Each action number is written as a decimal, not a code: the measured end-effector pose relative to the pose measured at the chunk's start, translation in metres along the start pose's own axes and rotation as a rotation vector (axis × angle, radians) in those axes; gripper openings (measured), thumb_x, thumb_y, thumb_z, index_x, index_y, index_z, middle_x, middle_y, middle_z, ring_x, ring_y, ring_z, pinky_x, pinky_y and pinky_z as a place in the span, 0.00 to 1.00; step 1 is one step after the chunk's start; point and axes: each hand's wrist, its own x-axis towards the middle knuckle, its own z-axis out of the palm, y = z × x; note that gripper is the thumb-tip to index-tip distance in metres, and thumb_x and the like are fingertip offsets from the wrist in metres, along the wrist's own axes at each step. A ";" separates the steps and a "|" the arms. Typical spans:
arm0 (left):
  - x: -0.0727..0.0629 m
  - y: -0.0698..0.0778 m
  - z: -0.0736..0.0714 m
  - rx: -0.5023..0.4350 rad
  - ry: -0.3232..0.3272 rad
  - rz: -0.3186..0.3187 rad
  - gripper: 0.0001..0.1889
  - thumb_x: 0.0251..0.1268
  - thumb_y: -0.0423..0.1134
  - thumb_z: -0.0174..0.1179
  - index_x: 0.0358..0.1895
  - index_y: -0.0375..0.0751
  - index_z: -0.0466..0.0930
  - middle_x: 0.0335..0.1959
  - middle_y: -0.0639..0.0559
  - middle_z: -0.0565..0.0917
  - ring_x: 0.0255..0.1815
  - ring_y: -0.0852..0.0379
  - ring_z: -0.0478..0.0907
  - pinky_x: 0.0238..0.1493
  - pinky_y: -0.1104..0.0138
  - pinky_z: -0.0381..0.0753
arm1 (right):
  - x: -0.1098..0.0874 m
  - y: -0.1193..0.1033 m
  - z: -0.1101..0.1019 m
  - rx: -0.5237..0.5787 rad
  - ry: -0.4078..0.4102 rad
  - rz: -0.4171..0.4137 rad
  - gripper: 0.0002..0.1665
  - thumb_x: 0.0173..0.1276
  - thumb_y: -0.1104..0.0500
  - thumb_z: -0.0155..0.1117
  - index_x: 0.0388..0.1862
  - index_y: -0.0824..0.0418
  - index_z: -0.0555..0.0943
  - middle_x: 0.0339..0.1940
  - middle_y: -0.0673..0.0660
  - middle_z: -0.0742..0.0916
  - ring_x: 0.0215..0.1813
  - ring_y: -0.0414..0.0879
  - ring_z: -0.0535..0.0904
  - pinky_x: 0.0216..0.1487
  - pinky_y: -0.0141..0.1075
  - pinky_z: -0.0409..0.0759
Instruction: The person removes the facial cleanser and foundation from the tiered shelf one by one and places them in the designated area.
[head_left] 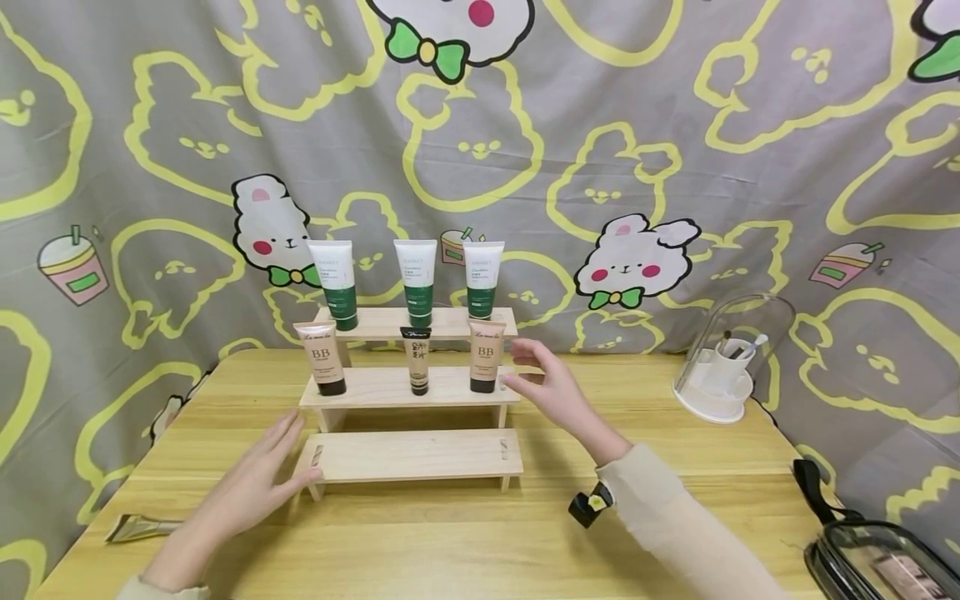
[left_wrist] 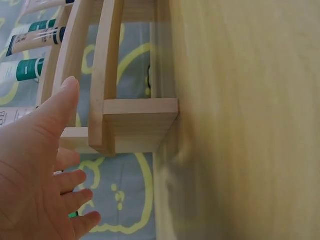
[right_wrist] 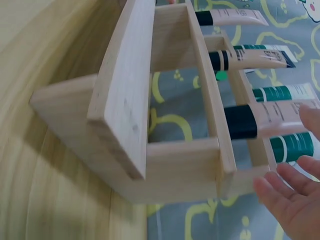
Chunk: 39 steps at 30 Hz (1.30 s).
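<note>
A three-step wooden display stand (head_left: 412, 457) is on the table, its lowest step bare. Three white-and-green tubes (head_left: 419, 279) stand on the top step. On the middle step are two beige BB cream tubes (head_left: 322, 358) at the ends and a smaller gold tube with a black top (head_left: 417, 358) between them. My left hand (head_left: 243, 487) is beside the stand's left end, fingers extended and thumb at the lowest step's corner. Close to the right-hand BB cream tube (head_left: 486, 354), my right hand (head_left: 558, 390) has its fingers spread and loosely bent, holding nothing.
A flattened metallic tube (head_left: 138, 528) lies on the table's left side. At the back right, a clear dome covers a white holder (head_left: 716, 383) with brushes. A clear pouch with black trim (head_left: 873, 554) sits at the right edge. A patterned curtain (head_left: 480, 150) hangs behind.
</note>
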 end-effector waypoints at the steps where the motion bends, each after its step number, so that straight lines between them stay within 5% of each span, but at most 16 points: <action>1: -0.001 0.000 0.001 0.002 0.003 0.003 0.43 0.59 0.54 0.60 0.69 0.30 0.53 0.69 0.31 0.52 0.66 0.32 0.50 0.61 0.40 0.53 | 0.001 -0.001 0.003 0.012 0.004 0.000 0.29 0.59 0.67 0.66 0.59 0.71 0.69 0.54 0.68 0.76 0.55 0.61 0.72 0.52 0.46 0.76; 6: -0.004 0.000 0.005 0.008 0.017 0.014 0.41 0.58 0.53 0.61 0.68 0.30 0.57 0.67 0.31 0.56 0.65 0.33 0.55 0.59 0.40 0.58 | 0.005 -0.002 0.014 0.047 0.015 0.006 0.25 0.59 0.68 0.66 0.55 0.69 0.72 0.49 0.63 0.79 0.51 0.56 0.75 0.48 0.37 0.79; 14: -0.007 0.001 0.007 0.010 0.011 0.008 0.35 0.61 0.52 0.59 0.64 0.29 0.65 0.65 0.32 0.62 0.62 0.33 0.60 0.58 0.41 0.62 | 0.009 -0.003 0.021 0.084 0.047 0.078 0.18 0.60 0.68 0.65 0.48 0.69 0.74 0.43 0.64 0.80 0.47 0.54 0.76 0.42 0.38 0.80; 22: -0.009 0.003 0.006 0.014 0.017 0.040 0.28 0.62 0.46 0.60 0.59 0.29 0.70 0.62 0.35 0.67 0.59 0.36 0.66 0.57 0.43 0.65 | 0.004 -0.033 0.022 0.070 0.055 0.077 0.14 0.60 0.73 0.61 0.44 0.74 0.72 0.41 0.68 0.79 0.46 0.59 0.76 0.44 0.40 0.78; 29: -0.009 0.003 0.005 0.018 0.008 0.029 0.28 0.62 0.46 0.59 0.60 0.29 0.70 0.62 0.35 0.67 0.59 0.36 0.66 0.57 0.43 0.65 | 0.013 0.001 0.027 0.064 0.089 0.064 0.14 0.59 0.70 0.64 0.44 0.71 0.74 0.39 0.64 0.81 0.44 0.54 0.77 0.44 0.40 0.78; 39: -0.009 0.005 0.004 0.018 -0.004 0.018 0.28 0.63 0.46 0.58 0.60 0.28 0.69 0.62 0.35 0.67 0.58 0.36 0.67 0.57 0.44 0.65 | 0.012 0.001 0.027 0.038 0.100 0.043 0.10 0.60 0.70 0.64 0.40 0.69 0.75 0.36 0.60 0.81 0.40 0.50 0.78 0.40 0.36 0.80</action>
